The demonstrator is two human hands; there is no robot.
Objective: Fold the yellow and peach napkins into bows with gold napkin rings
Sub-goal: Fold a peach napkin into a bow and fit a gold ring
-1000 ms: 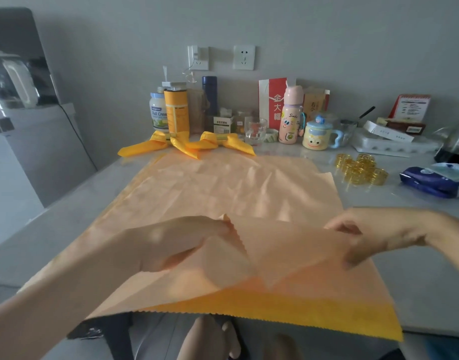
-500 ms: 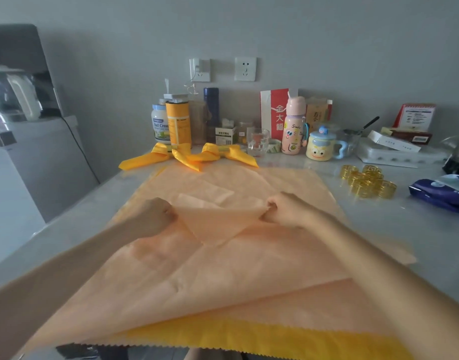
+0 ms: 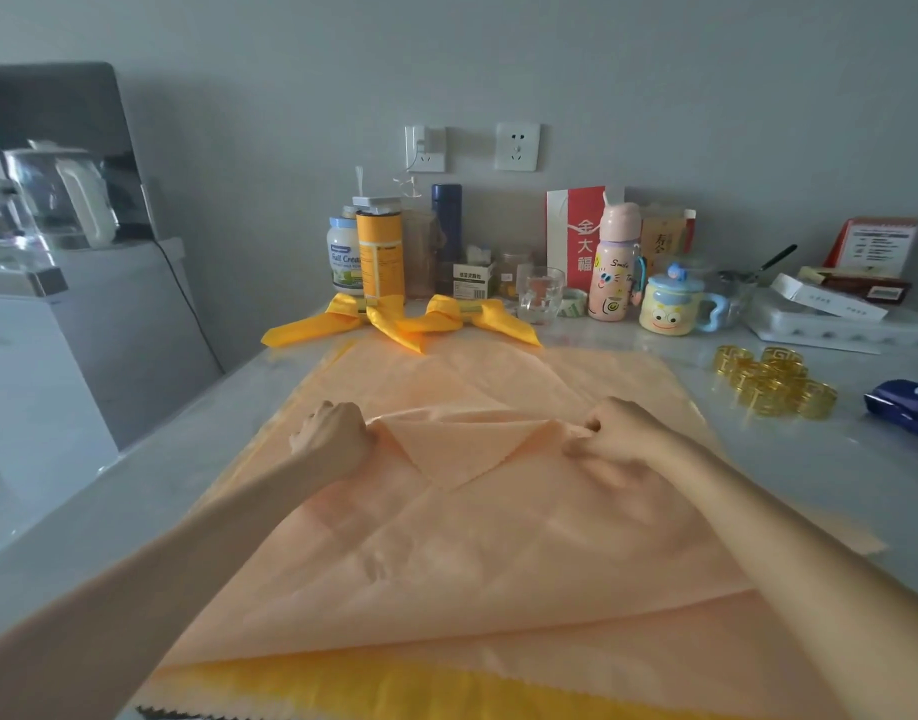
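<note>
On napkin (image 3: 446,543) — left hand (image 3: 333,434), right hand (image 3: 619,433), grips unchanged

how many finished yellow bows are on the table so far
2. They lie side by side past the far edge of the peach napkin: the left bow in front of the yellow canister, the right bow left of the drinking glass. None looks hidden.
</note>
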